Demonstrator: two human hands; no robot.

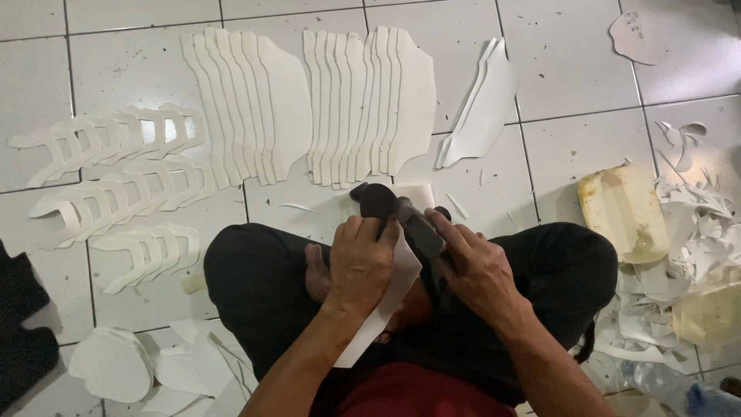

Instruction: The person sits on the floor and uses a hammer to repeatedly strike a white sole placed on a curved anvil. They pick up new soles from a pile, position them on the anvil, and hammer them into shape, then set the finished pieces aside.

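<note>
I sit cross-legged on a white tiled floor point(571, 139). My left hand point(357, 262) grips a white cut-out sheet piece point(386, 305) against my lap, its fingers curled over the top edge. My right hand point(475, 266) holds black large-handled scissors point(401, 212), whose rounded handle sticks out above both hands. The scissors meet the white piece between my hands. The blades are hidden by my fingers.
Fanned rows of white cut shapes point(247, 104) lie ahead, with curved strips point(116, 166) at left. A stack of white sheets point(482, 108) lies beyond. White offcuts point(695, 224) and a yellowish container point(621, 212) sit at right; oval white pieces point(116, 363) lie at lower left.
</note>
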